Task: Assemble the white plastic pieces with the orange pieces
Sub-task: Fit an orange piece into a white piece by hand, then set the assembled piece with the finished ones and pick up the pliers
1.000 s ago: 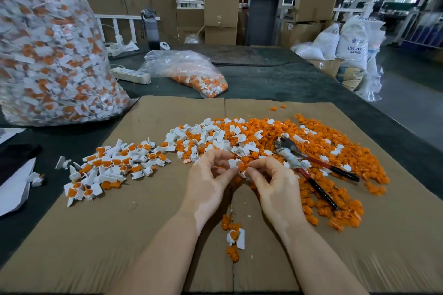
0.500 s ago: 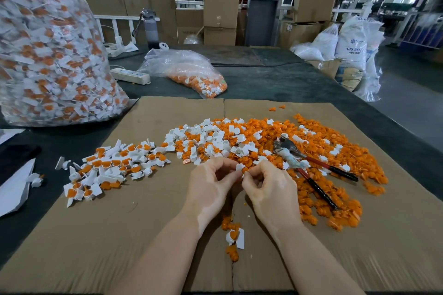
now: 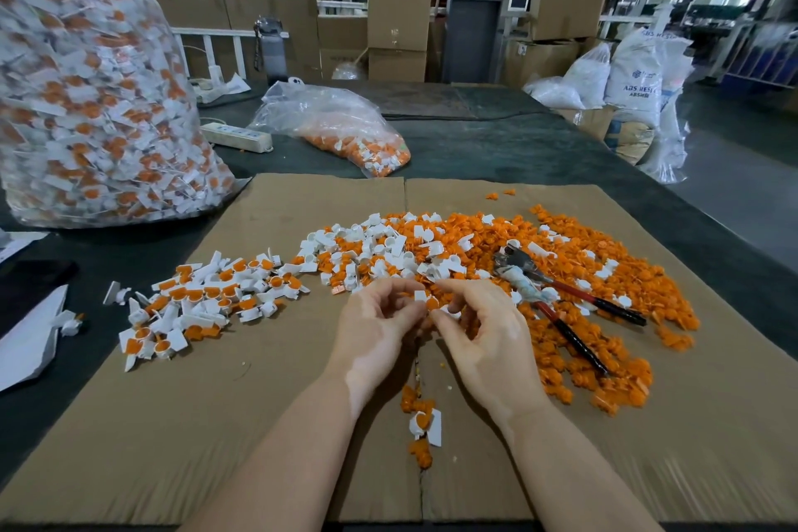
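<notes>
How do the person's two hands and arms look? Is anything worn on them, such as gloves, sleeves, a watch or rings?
Both the left hand and the right hand are bare, with no gloves. The forearms are also uncovered right down to the bottom edge of the picture, so no sleeve shows. No watch, bracelet or ring is visible on either hand or wrist.

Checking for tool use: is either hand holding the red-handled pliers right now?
No, the pliers lie on the orange pieces, while the left hand and right hand pinch a small white-and-orange piece between them.

The white sack (image 3: 633,76) reads "ABS RESIN", "ABS" below.
</notes>
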